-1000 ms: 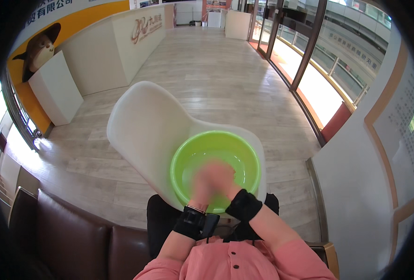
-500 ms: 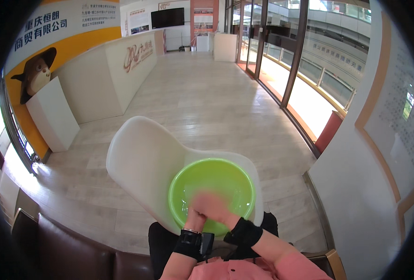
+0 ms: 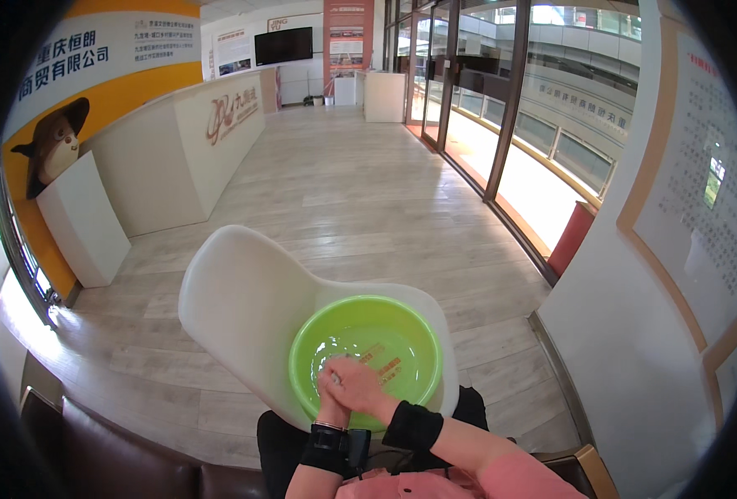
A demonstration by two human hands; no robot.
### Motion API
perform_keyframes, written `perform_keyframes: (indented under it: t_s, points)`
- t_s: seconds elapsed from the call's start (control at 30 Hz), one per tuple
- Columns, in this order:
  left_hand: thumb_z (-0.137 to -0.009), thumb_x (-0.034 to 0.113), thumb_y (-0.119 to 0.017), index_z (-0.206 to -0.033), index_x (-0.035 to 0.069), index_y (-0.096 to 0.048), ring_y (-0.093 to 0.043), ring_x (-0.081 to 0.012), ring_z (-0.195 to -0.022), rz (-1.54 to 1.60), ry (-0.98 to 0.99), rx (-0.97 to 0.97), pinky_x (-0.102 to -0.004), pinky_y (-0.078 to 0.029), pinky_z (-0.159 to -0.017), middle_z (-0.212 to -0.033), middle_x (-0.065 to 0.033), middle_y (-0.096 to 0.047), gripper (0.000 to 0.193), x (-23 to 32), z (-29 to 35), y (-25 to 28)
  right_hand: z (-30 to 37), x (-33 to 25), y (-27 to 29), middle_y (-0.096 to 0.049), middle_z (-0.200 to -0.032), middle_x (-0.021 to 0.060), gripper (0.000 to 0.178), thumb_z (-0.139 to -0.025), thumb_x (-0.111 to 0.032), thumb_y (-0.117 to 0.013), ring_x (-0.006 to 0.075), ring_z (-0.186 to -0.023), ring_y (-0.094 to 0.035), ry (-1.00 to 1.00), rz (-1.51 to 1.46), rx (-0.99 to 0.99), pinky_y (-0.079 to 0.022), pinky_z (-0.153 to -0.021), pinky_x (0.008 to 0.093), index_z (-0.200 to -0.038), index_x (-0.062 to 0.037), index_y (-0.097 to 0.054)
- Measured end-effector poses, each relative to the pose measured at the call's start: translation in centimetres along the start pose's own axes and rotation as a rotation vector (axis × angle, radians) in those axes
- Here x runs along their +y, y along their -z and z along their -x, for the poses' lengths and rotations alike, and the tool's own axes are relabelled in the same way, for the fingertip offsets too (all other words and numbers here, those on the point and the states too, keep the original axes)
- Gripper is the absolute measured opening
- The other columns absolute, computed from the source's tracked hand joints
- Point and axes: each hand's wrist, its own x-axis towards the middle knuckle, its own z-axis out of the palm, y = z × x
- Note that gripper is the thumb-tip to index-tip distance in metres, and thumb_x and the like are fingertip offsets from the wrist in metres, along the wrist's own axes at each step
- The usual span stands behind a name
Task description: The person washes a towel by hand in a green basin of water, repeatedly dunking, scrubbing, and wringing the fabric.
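Note:
A lime-green basin (image 3: 296, 345) with water in it rests on the seat of a white moulded chair (image 3: 231, 291). Low over the near left part of the basin, my two hands are pressed together. My right hand (image 3: 362, 387) lies closed across my left hand (image 3: 329, 407), whose fingers are mostly hidden beneath it. A small pale, greyish spot shows between the hands; what it is, I cannot make out. Both wrists wear black bands, and a small black box sits beside the left one. Reddish print shows through the water on the basin's bottom.
A brown leather seat (image 3: 119, 457) is at lower left. A white wall (image 3: 589, 333) with a framed board stands close on the right, beside glass doors (image 3: 501, 91). Ahead left are a white counter (image 3: 156, 166) and a pedestal (image 3: 86, 224) with a mascot figure.
My hands have gone from blurred motion to a sharper, closed clasp, shifted slightly left in the basin. The print on the basin's bottom now shows. The whole view has shifted a little.

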Motion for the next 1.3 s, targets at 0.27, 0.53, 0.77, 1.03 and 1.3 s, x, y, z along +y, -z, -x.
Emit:
perform_keyframes:
  t_s: [0.27,0.53,0.77,1.03,1.3]
  points:
    - [-0.094,0.031,-0.037,-0.108,0.004,-0.051,-0.060,-0.0199,-0.086,-0.322,0.132,0.404,-0.0313,-0.051,-0.073,-0.100,-0.0076,-0.058,0.033,0.6,-0.7,-3.4,-1.5,5.9,-0.7,-0.059,-0.072,0.0174,0.027,-0.085,-0.032,-0.049,0.0350,-0.070,-0.058,-0.253,0.097,0.043,-0.045,-0.061,0.0424,-0.076,-0.0078,-0.057]
    - [-0.093,0.034,-0.040,-0.105,0.000,-0.052,-0.062,-0.0198,-0.080,-0.319,0.109,0.372,-0.0305,-0.051,-0.068,-0.098,-0.0091,-0.060,0.038,0.2,-0.9,-2.9,0.3,4.9,0.7,-0.060,-0.074,0.0137,0.022,-0.084,-0.030,-0.052,0.0330,-0.070,-0.058,-0.186,-0.035,0.033,-0.045,-0.061,0.0403,-0.085,-0.0085,-0.056]
    - [-0.093,0.030,-0.040,-0.110,0.007,-0.050,-0.054,-0.0171,-0.098,-0.283,0.167,0.275,-0.0308,-0.047,-0.078,-0.109,-0.0042,-0.056,0.030,2.0,2.0,-6.1,-0.2,2.4,0.1,-0.061,-0.077,0.0142,0.025,-0.084,-0.031,-0.051,0.0319,-0.073,-0.059,-0.072,0.079,-0.061,-0.046,-0.066,0.0394,-0.086,-0.0070,-0.059]
    - [-0.093,0.027,-0.041,-0.122,0.007,-0.043,-0.053,-0.0199,-0.102,-0.328,0.089,0.242,-0.0336,-0.047,-0.080,-0.118,-0.0067,-0.051,0.036,0.1,-0.4,-0.4,-0.9,1.9,1.0,-0.060,-0.082,0.0112,0.016,-0.078,-0.020,-0.055,0.0256,-0.074,-0.057,0.133,0.370,-0.148,-0.045,-0.067,0.0371,-0.081,-0.0051,-0.061]
    - [-0.093,0.023,-0.042,-0.116,0.004,-0.048,-0.053,-0.0189,-0.100,-0.235,0.113,0.354,-0.0318,-0.048,-0.079,-0.109,-0.0074,-0.055,0.030,0.8,0.6,-4.6,-1.2,3.5,1.8,-0.060,-0.087,0.0113,0.017,-0.079,-0.018,-0.055,0.0258,-0.084,-0.056,0.067,0.332,-0.297,-0.044,-0.075,0.0366,-0.089,-0.0050,-0.060]
